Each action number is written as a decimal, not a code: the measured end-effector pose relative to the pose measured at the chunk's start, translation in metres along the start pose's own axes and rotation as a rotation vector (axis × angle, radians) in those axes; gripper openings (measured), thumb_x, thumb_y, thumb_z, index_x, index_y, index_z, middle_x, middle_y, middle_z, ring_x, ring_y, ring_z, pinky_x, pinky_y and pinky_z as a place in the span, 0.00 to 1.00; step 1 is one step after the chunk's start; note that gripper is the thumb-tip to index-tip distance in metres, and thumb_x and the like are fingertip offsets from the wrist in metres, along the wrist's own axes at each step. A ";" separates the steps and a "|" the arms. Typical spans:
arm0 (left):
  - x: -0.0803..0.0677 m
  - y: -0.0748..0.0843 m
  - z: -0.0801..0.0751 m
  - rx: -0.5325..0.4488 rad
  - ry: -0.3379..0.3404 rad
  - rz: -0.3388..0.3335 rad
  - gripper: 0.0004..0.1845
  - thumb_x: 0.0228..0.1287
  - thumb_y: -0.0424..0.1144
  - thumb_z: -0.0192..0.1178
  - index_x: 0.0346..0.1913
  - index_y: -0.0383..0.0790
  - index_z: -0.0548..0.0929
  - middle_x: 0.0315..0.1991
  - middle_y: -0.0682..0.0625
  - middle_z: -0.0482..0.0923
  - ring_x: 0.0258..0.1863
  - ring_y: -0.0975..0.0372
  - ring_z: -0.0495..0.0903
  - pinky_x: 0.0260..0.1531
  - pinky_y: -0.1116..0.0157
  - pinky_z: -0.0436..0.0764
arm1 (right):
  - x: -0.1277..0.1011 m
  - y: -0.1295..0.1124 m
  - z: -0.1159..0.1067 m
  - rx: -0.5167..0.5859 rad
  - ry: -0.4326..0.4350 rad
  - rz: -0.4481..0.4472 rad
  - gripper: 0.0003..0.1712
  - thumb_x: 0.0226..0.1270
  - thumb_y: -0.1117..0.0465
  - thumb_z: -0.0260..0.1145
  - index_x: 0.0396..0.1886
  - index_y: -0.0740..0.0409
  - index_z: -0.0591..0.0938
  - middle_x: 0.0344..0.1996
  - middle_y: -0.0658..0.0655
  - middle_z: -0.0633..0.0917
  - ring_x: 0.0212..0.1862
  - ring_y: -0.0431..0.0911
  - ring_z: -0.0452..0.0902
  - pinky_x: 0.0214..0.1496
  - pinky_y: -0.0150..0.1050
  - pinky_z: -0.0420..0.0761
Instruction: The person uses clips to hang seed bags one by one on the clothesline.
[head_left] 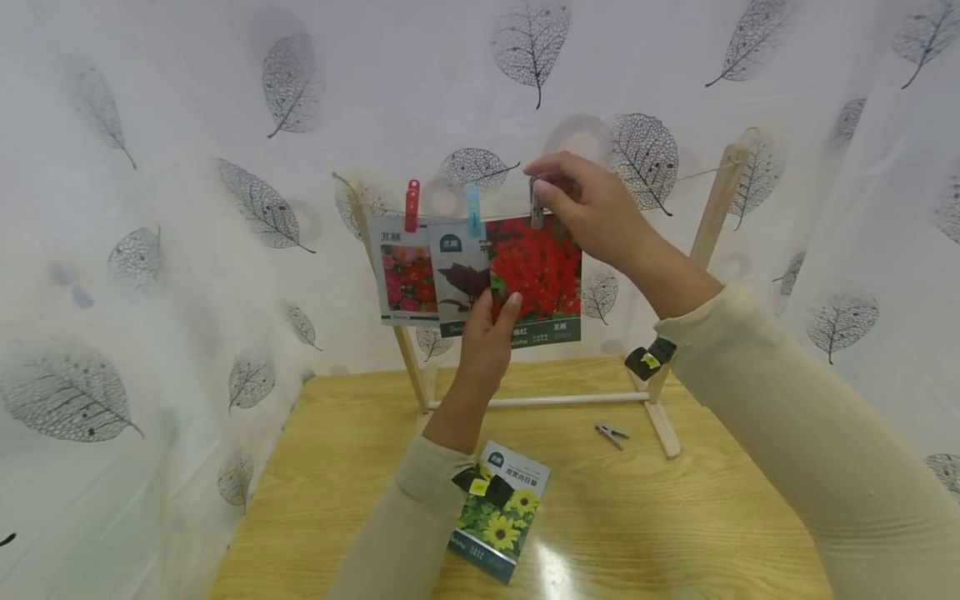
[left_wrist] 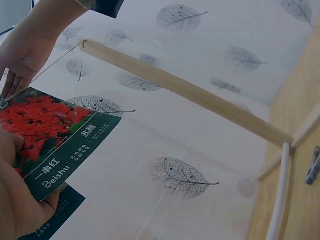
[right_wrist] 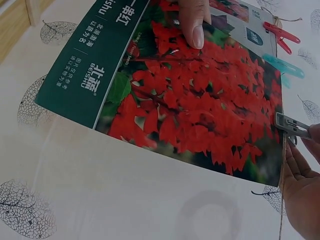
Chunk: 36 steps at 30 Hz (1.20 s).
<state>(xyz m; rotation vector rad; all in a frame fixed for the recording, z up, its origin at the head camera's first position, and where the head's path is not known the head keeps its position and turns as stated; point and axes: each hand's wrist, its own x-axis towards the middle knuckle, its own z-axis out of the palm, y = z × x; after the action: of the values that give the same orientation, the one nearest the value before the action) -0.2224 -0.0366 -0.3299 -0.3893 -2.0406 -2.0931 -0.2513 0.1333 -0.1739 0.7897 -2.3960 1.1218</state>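
Observation:
A seed packet with red flowers (head_left: 536, 267) hangs upright at the string. My left hand (head_left: 486, 346) grips it by its lower left edge, thumb across the front. At its top edge my right hand (head_left: 596, 208) pinches a grey clothespin (head_left: 537, 204), whose jaws are over the packet's edge and the string in the right wrist view. Left of it, a packet with a dark purple plant (head_left: 459, 279) hangs from a light blue clothespin (head_left: 472, 208), partly overlapped by the red-flower packet. Farther left, a packet with pink and red flowers (head_left: 408, 279) hangs from a red clothespin (head_left: 412, 206).
The string runs between two wooden posts (head_left: 718, 204) joined low down by a white rod (head_left: 570, 401). A loose grey clothespin (head_left: 612, 435) lies on the wooden table (head_left: 337, 467). A yellow-flower seed packet (head_left: 504, 508) lies near my left forearm. Behind hangs a leaf-patterned curtain (head_left: 420, 67).

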 end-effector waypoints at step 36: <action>-0.006 -0.015 -0.008 -0.059 0.049 -0.063 0.18 0.75 0.41 0.58 0.60 0.36 0.77 0.62 0.42 0.79 0.64 0.55 0.77 0.68 0.55 0.74 | -0.019 -0.001 0.002 -0.113 0.133 -0.198 0.21 0.77 0.62 0.56 0.66 0.57 0.78 0.65 0.57 0.77 0.68 0.48 0.70 0.70 0.46 0.72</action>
<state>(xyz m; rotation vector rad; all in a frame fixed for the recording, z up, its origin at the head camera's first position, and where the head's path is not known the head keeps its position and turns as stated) -0.2214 -0.0440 -0.3460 -0.2834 -1.9928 -2.1814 -0.2362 0.1380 -0.1848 0.8642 -2.1956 0.9220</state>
